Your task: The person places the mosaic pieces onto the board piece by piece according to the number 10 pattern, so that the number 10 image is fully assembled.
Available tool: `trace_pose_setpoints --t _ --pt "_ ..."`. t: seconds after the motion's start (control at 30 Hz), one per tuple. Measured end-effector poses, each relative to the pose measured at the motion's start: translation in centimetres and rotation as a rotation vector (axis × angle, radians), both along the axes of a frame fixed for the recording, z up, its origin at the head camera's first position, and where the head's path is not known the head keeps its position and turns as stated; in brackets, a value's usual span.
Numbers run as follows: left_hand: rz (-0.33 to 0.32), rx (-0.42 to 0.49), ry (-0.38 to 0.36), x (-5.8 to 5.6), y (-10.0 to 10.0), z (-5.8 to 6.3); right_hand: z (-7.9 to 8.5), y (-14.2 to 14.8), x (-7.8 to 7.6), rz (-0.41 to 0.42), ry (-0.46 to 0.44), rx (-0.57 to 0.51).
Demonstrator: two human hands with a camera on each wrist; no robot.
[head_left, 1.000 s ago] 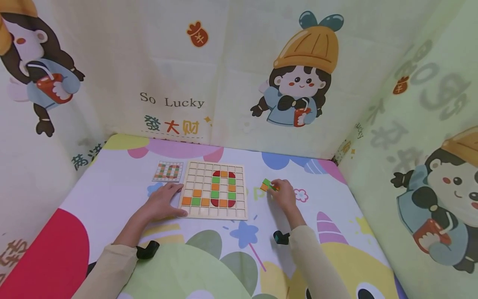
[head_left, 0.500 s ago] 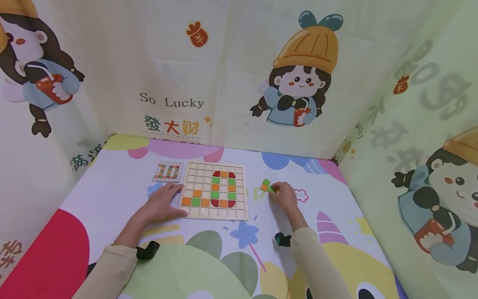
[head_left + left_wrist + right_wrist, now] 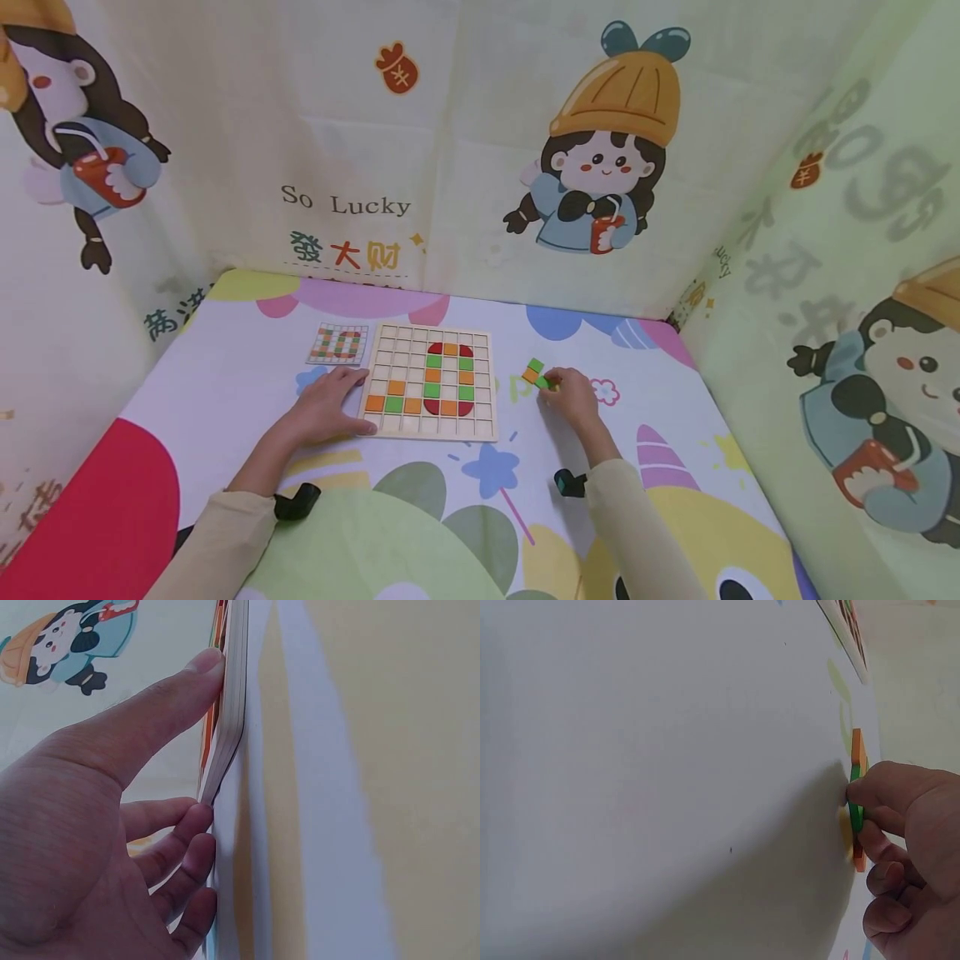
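Note:
A wooden grid board (image 3: 405, 423) lies on the table, with orange, green and dark red pieces set in its cells. My left hand (image 3: 326, 406) rests at the board's left edge, thumb and fingers spread apart; in the left wrist view the straight thumb (image 3: 161, 709) touches the rim and the other fingertips meet the side lower down. To the right of the board, my right hand (image 3: 573, 393) pinches a green square tile (image 3: 856, 799) at the table. Loose orange (image 3: 531, 376) and green (image 3: 536, 365) tiles lie against it. The fingers partly hide this small group.
A small pattern card (image 3: 337, 344) with a coloured grid lies beside the board's upper left corner. The printed tablecloth (image 3: 247, 367) is flat, and patterned cloth walls (image 3: 480, 167) stand behind and at both sides.
My right hand has shifted slightly toward me and right, and more of the loose tiles shows past its fingertips. My left hand and the board have stayed put.

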State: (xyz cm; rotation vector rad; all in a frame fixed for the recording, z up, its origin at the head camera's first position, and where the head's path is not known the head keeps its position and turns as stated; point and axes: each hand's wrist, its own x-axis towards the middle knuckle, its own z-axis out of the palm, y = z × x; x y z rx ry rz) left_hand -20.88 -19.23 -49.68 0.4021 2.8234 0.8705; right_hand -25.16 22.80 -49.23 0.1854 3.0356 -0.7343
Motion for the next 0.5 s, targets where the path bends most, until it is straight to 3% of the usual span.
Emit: trace_pose_setpoints --t 0.5 --pt "0.006 -0.007 0.002 0.01 -0.01 -0.1 0.27 -0.48 0.53 -0.019 0.038 -0.052"
